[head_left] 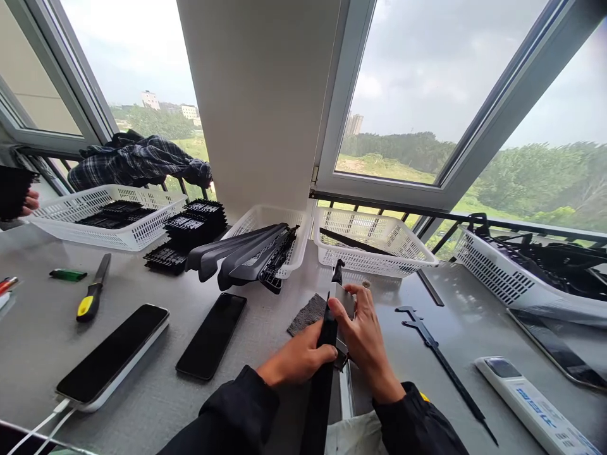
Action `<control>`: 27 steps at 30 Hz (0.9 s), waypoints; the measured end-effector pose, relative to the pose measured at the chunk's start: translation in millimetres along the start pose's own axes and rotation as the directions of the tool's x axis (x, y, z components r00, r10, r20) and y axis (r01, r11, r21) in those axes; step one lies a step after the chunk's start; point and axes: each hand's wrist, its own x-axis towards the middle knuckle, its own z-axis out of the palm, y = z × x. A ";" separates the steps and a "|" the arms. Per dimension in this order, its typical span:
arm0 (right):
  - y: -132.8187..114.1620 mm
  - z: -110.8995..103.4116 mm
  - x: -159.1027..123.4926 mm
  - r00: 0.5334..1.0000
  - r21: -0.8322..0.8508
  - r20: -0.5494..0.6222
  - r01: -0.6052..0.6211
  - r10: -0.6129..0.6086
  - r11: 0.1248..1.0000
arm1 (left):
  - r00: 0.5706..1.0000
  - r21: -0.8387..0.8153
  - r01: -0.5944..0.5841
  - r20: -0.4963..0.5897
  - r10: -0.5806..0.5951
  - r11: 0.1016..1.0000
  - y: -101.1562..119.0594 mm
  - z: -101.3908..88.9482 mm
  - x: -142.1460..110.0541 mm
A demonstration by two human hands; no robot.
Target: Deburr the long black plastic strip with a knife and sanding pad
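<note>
Overcast daylight pours through tall windows (408,95) onto a grey worktop (142,278), leaving a soft sheen and faint shadows. Between them, a pillar (260,101) stands dim against pale, nearly washed-out sky (427,44). The held black strip (320,404) sinks almost to silhouette, its detail hard to read, while window frames (528,82) lean and stretch toward the edges of view.

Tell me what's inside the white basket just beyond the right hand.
One long dark strip lies aslant in the basket. The near wall partly covers the basket's floor, so anything lying low there can't be made out.
</note>
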 end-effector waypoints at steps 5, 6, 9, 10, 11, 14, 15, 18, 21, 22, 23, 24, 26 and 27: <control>-1.7 -9.6 2.0 0.999 0.062 -0.049 -0.013 0.016 0.998 | 1.000 -0.048 0.012 -0.001 -0.012 0.999 2.5 0.5 0.0; -4.5 -10.3 0.7 0.999 0.085 -0.037 0.027 -0.024 0.996 | 1.000 -0.048 0.008 -0.020 -0.009 0.999 2.0 0.2 0.8; -11.8 -8.4 -3.3 0.985 0.085 0.036 0.165 -0.169 0.983 | 0.994 -0.051 -0.043 -0.098 0.038 0.998 -0.5 -0.6 3.4; -12.6 -7.2 -3.8 0.980 0.070 0.055 0.185 -0.189 0.980 | 0.991 -0.064 -0.060 -0.119 0.052 0.996 -1.2 -1.0 3.9; -12.5 -6.2 -3.8 0.980 0.053 0.062 0.184 -0.187 0.982 | 0.990 -0.084 -0.065 -0.133 0.054 0.994 -1.8 -1.5 4.1; -10.2 -5.9 -2.1 0.988 0.008 0.023 0.154 -0.154 0.988 | 0.987 -0.154 -0.037 -0.158 0.013 0.987 -3.0 -4.5 4.3; -10.0 -6.6 -1.8 0.986 0.001 0.021 0.167 -0.167 0.986 | 0.985 -0.170 -0.044 -0.172 0.014 0.984 -3.5 -6.0 4.5; -12.5 -8.3 -2.9 0.962 0.032 0.099 0.251 -0.253 0.967 | 0.972 -0.172 -0.118 -0.220 0.079 0.978 -5.4 -9.8 6.3; -15.5 -7.9 -4.5 0.942 0.082 0.185 0.270 -0.281 0.959 | 0.965 -0.152 -0.143 -0.243 0.104 0.978 -6.4 -10.7 8.5; -15.6 -7.5 -4.6 0.941 0.088 0.198 0.263 -0.275 0.961 | 0.965 -0.155 -0.141 -0.243 0.101 0.978 -6.0 -10.4 8.9; -15.3 -7.1 -4.5 0.942 0.088 0.205 0.253 -0.266 0.963 | 0.965 -0.165 -0.143 -0.241 0.100 0.976 -5.3 -9.9 9.2; -14.6 -6.6 -4.4 0.944 0.084 0.207 0.244 -0.256 0.966 | 0.966 -0.177 -0.148 -0.237 0.104 0.973 -4.4 -9.5 9.2; -12.6 -5.8 -4.1 0.952 0.065 0.199 0.226 -0.234 0.972 | 0.968 -0.201 -0.158 -0.225 0.112 0.967 -3.4 -9.1 8.6; -11.6 -5.4 -4.0 0.956 0.053 0.192 0.217 -0.223 0.975 | 0.971 -0.217 -0.156 -0.214 0.109 0.964 -3.6 -9.2 8.2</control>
